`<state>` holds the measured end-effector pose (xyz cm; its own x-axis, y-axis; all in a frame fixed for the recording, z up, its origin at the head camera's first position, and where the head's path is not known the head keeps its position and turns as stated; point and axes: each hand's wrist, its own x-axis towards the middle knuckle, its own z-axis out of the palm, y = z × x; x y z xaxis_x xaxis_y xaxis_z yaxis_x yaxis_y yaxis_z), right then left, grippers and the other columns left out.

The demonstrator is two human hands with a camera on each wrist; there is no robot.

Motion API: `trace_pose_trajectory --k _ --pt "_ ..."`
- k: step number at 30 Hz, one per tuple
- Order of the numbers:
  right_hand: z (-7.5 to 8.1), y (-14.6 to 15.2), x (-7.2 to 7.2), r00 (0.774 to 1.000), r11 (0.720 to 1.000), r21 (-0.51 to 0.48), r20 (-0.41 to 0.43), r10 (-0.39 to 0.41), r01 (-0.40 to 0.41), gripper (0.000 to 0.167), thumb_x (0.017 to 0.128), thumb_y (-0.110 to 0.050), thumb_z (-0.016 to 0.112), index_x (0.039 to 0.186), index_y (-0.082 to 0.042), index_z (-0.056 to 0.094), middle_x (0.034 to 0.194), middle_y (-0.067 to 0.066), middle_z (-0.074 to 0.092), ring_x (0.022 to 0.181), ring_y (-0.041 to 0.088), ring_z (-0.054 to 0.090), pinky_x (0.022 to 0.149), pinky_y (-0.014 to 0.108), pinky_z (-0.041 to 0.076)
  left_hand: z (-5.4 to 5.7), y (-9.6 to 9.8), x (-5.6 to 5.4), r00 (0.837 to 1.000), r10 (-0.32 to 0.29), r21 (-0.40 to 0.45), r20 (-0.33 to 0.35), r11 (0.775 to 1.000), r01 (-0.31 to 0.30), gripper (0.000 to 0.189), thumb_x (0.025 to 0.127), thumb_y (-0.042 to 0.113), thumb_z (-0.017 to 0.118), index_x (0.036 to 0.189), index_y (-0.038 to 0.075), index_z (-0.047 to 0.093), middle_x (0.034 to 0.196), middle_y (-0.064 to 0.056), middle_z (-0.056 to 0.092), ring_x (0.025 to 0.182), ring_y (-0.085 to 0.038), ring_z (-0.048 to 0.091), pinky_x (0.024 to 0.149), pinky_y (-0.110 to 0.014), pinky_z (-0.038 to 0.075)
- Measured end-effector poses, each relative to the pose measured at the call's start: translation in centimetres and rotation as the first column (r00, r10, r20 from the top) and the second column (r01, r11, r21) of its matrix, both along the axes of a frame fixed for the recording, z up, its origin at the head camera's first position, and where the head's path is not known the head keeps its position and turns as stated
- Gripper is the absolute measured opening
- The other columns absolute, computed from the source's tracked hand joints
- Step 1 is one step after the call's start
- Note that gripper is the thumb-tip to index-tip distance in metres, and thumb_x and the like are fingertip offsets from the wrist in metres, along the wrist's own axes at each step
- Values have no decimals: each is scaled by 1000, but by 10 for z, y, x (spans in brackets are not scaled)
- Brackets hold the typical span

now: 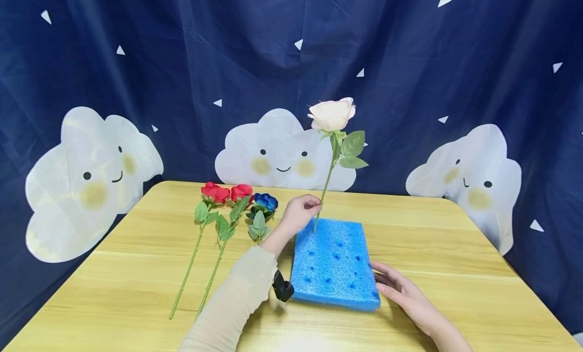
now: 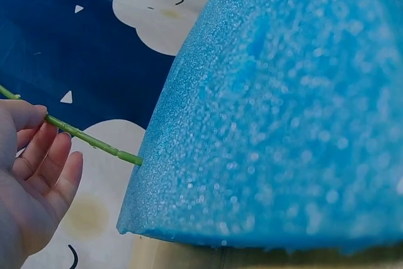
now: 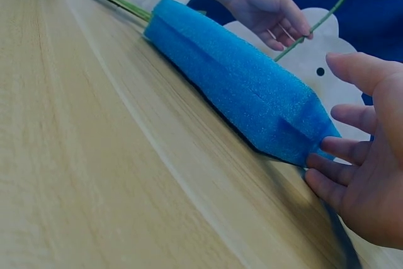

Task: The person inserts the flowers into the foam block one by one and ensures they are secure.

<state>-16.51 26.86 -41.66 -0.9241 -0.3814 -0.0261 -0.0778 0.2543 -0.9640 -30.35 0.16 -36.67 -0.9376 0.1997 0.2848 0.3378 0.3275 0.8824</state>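
My left hand point(image 1: 301, 211) pinches the green stem of a pale pink rose point(image 1: 331, 115) between thumb and fingertips, its other fingers loosely bent. The rose stands nearly upright, its bloom high above a blue foam block point(image 1: 334, 266). In the left wrist view, the lower end of the stem point(image 2: 94, 142) meets the block's surface near its edge. Several small dark holes dot the block's top. My right hand point(image 1: 407, 296) lies at the block's right side, fingers spread and relaxed. In the right wrist view, its fingertips point(image 3: 315, 160) are against the block's end.
Left of the block, two red roses point(image 1: 215, 192) lie on the wooden table point(image 1: 423, 230) with long stems toward the front. A blue rose point(image 1: 266, 202) lies beside them, its stem hidden by my left arm. A dark blue cloud-patterned curtain point(image 1: 255, 48) hangs behind the table.
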Motion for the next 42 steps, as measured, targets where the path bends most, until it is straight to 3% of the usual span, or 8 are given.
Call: trace_pose_trajectory --k 13,20,27,32,38,42 --pt "1 -2 -2 1000 1000 -4 4 17 -17 50 97 -14 45 141 3 29 144 26 29 115 -5 44 93 13 34 -1 -1 0 1000 -11 0 12 1000 11 14 88 10 62 98 0 66 90 -8 65 85 -20 59 72 -27 49" --pt "1 -2 -2 1000 1000 -4 13 7 -7 50 98 -14 45 142 3 28 144 26 29 114 -6 45 93 12 35 -2 -10 0 999 -12 42 41 999 10 16 89 11 61 101 0 65 91 -8 65 85 -22 60 71 -27 51" --pt "1 0 -2 1000 1000 -6 19 2 -2 51 98 -14 46 141 4 28 143 26 29 114 -5 45 92 12 35 -4 -44 -1 997 46 125 55 991 -53 20 87 7 62 102 -6 63 88 -13 67 78 -22 63 69 -28 53" --pt "1 0 -2 1000 1000 -8 22 6 -6 50 98 -14 45 142 4 28 144 26 29 114 -5 45 92 12 34 0 -73 4 988 108 234 111 963 -132 17 87 4 62 100 -8 63 84 -16 67 79 -32 64 73 -40 53" --pt "1 0 -2 1000 1000 -1 29 1 -1 51 98 -15 45 142 4 28 144 26 28 114 -6 45 92 11 35 1 -105 11 976 140 338 169 922 -190 19 87 3 62 100 -11 60 75 -9 68 69 -18 65 70 -37 54" --pt "2 -1 -2 999 1000 8 36 1 -2 50 98 -16 44 142 3 27 144 26 28 113 -7 44 91 11 35 0 -127 22 969 146 334 199 919 -207 22 88 5 62 102 -11 58 75 -4 67 70 -18 66 72 -38 54"
